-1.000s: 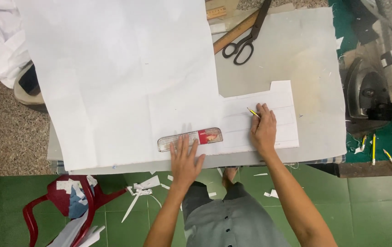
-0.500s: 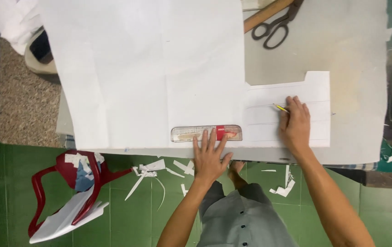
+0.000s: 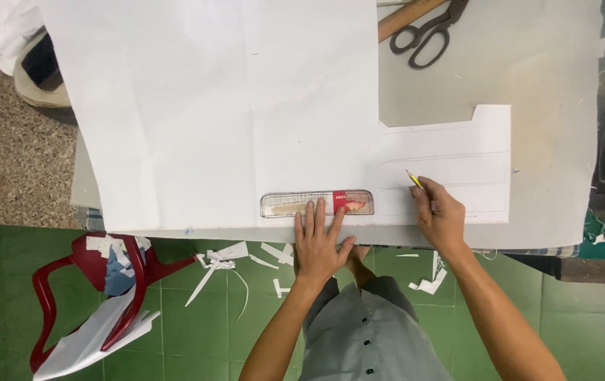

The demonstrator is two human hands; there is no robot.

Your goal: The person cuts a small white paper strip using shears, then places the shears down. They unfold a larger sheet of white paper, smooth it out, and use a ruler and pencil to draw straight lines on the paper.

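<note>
**Hands on ruler and pencil at the near edge of a paper-covered table**

The left hand (image 3: 319, 243) lies flat, palm down, just below the middle of the frame, its forearm rising from the lower edge. The fingers (image 3: 320, 215) are stretched out and slightly spread, their tips pressing on a clear plastic ruler (image 3: 316, 203) with a red patch near its right end. Nothing is gripped; the hand is open and only presses down. The ruler lies level along the lower edge of a large white paper sheet (image 3: 211, 106), which covers the upper left and centre of the frame.

The right hand (image 3: 442, 215) sits right of centre, its forearm coming in from the lower right corner. Its fingers are curled closed around a yellow pencil (image 3: 414, 179), whose tip points up and left and touches a smaller white paper piece (image 3: 450, 152) with a notched upper edge and faint drawn lines.

Both papers rest on a grey table (image 3: 549, 85). At the top edge, right of centre, black scissors (image 3: 429, 32) lie beside a wooden stick (image 3: 405, 17).

No open container shows. In the lower left a red plastic chair (image 3: 87, 282) holds white paper offcuts, and more paper scraps (image 3: 235, 257) lie on the green tiled floor (image 3: 197, 331).
</note>
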